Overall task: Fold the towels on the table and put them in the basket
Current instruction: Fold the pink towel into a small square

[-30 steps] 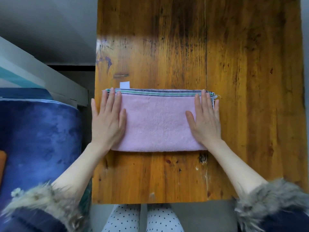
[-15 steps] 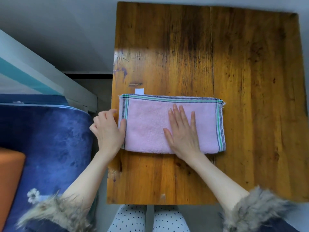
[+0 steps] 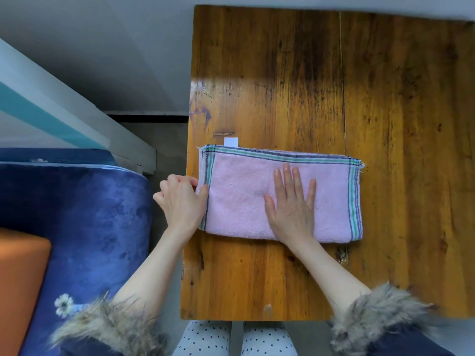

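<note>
1. a pink terry towel (image 3: 239,199) with green and dark blue striped borders lies folded into a long flat rectangle on the worn wooden table (image 3: 385,124), near its left edge.
2. a small white label (image 3: 230,141) pokes out from the towel's far left corner.
3. the left hand (image 3: 181,201) pinches the towel's left end, fingers curled round the edge.
4. the right hand (image 3: 293,209) lies flat on the towel's middle, fingers straight and slightly spread.
5. fur-trimmed cuffs (image 3: 380,314) cover both wrists.

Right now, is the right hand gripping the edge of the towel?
No, the right hand lies flat on the middle of the pink towel.
</note>
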Demonstrator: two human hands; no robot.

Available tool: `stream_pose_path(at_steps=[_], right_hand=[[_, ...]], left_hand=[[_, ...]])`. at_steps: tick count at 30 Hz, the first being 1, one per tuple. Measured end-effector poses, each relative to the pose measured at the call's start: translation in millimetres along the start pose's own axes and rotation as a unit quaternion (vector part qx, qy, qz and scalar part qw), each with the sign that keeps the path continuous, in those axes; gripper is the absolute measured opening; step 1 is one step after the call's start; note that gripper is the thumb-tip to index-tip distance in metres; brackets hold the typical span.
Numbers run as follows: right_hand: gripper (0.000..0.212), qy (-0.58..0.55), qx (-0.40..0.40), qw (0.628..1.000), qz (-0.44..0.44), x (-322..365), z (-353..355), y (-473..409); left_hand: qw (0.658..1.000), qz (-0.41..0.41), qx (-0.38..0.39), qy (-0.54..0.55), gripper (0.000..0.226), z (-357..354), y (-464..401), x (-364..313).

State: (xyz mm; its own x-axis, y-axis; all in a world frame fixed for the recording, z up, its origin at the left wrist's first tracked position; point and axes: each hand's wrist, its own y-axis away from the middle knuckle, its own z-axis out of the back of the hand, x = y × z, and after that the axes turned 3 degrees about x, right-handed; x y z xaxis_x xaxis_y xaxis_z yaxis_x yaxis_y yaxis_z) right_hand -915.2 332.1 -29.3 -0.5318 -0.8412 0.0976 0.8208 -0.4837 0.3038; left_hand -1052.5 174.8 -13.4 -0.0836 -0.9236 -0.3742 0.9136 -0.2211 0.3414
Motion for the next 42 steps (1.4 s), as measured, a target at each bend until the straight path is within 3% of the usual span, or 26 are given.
stream_pose_path(at_steps=[4, 11, 16, 20, 23, 25, 27, 30, 32, 36, 42], right_hand=[[0.062, -0.002, -0.007, 1.0, -0.005, 13, 4, -25], [0.056, -0.029, -0.031, 0.999, 0.016, 27, 12, -55], [0.058, 0.001, -0.013, 1.0, -0.002, 30, 10, -57], [0.058, -0.017, 0.024, 0.999, 0.018, 27, 21, -58], [0.054, -0.106, 0.022, 0.991, 0.073, 4, 38, -46], [0.047, -0.23, -0.016, 0.971, 0.065, -18, 50, -28], [0.039, -0.352, -0.041, 0.935, -0.004, -41, 58, -9], [0.031, -0.512, -0.042, 0.847, -0.135, -73, 61, 11], [0.028, -0.568, -0.033, 0.803, -0.176, -91, 59, 21], [0.025, -0.589, 0.004, 0.789, -0.175, -115, 47, 38], [0.022, -0.599, 0.029, 0.78, -0.176, -131, 35, 47]], left_hand=[[0.99, -0.011, 0.019, 0.139, 0.011, 24, -21, -4], [0.98, 0.021, 0.038, 0.197, 0.023, 63, -53, -20], [0.928, 0.112, 0.158, 0.317, 0.014, 78, -49, -25], [0.935, 0.031, 0.141, 0.325, 0.008, 92, -39, -41], [0.941, -0.05, 0.105, 0.319, 0.012, 97, -25, -70], [0.947, -0.096, 0.093, 0.293, 0.012, 93, -14, -95], [0.95, -0.139, 0.09, 0.266, 0.013, 79, 2, -122], [0.953, -0.189, 0.094, 0.217, 0.016, 39, 27, -159], [0.952, -0.203, 0.116, 0.198, 0.015, 7, 39, -178], [0.958, -0.202, 0.149, 0.141, 0.022, -47, 53, -200], [0.964, -0.226, 0.074, 0.122, 0.031, -72, 62, -206]])
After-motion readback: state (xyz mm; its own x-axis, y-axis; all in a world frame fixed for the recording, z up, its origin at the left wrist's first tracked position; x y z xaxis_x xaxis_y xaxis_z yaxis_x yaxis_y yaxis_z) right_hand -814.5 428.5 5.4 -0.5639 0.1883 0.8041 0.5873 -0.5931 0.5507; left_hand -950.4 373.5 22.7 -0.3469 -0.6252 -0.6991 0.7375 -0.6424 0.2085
